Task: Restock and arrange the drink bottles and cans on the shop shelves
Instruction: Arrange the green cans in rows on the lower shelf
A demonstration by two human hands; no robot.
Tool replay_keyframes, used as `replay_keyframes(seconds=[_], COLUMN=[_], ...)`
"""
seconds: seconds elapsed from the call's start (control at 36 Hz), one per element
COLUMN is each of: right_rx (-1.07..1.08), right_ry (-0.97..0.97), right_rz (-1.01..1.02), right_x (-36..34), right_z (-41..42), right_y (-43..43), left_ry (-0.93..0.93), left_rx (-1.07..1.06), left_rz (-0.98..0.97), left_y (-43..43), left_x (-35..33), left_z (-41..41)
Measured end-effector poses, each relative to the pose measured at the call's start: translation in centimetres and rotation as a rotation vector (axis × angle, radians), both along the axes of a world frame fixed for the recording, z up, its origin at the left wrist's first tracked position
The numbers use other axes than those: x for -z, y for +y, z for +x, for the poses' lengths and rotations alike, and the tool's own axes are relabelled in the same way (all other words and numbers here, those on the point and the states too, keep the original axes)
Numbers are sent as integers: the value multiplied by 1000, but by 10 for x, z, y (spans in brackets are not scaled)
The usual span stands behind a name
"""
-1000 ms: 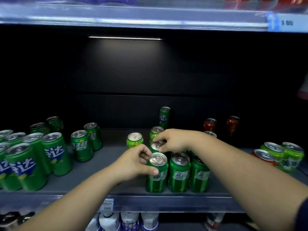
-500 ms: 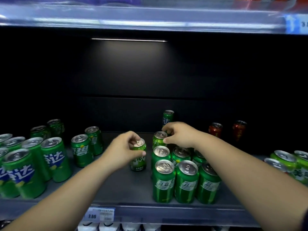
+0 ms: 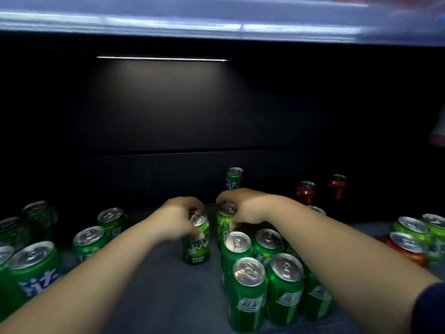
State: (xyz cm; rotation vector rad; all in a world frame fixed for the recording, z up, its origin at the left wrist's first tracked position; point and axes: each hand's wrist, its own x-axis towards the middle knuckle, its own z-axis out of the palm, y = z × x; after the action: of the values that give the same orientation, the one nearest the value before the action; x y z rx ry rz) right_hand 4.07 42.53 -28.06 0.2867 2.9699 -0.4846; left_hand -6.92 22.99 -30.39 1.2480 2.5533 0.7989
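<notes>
While my left hand (image 3: 178, 221) clamps the lone green can (image 3: 196, 239) by its rim to steer it, my right hand (image 3: 243, 209) grips the rear can (image 3: 225, 219), steadying the packed rows (image 3: 265, 273) beneath my right forearm; looser cans (image 3: 36, 266) stand left of my left arm.

- Back wall (image 3: 216, 112): dark, matt panels with one horizontal seam.
- Light strip (image 3: 162, 59): thin, white, mounted high on the back wall.
- Upper shelf edge (image 3: 168, 20): pale, blurred.
- Shelf floor (image 3: 163, 285): grey.
</notes>
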Motion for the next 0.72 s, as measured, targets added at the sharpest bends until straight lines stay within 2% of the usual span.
replay_keyframes(seconds=[0.17,0.39,0.53,0.72], right_rx=[48,90,75,106], right_ry=[162,403,463,370], right_rz=[-88,16,-11,2], right_x=[-50,-122,-127,-106], right_z=[39,157,245,355], right_y=[14,51,91,156], left_ry=[9,331,202,110], left_rx=[17,150,243,330], left_rz=[49,80,184,127], left_y=[12,62,110,184], left_x=[-47,-136,-149,-122], left_z=[12,113,191,293])
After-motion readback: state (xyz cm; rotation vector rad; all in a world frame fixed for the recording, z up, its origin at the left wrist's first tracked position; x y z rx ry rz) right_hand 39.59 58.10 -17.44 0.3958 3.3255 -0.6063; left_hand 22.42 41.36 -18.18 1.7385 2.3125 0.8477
